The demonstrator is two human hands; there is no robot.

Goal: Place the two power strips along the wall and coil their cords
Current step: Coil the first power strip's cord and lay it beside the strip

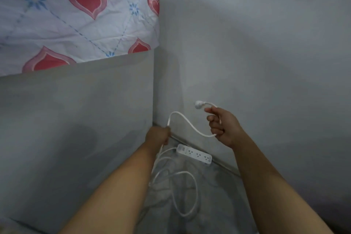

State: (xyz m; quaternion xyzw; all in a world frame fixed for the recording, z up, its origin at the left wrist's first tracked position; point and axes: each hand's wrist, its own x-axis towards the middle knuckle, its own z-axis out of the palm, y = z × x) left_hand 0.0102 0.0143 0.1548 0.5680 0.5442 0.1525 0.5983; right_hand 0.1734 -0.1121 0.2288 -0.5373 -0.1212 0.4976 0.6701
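Note:
One white power strip (194,154) lies on the floor against the foot of the wall. Its white cord (182,186) trails in loose loops over the floor below it. My left hand (157,136) grips the cord just left of the strip. From there the cord arcs up and across to my right hand (222,125), which holds it near the end. The white plug (199,104) sticks out above my right fingers. Only this one strip is in view.
A grey bed base (76,119) stands on the left, topped by a mattress in a heart-print sheet (76,11). The plain grey wall (266,53) fills the right. The marbled floor (218,195) runs in a narrow corner between them.

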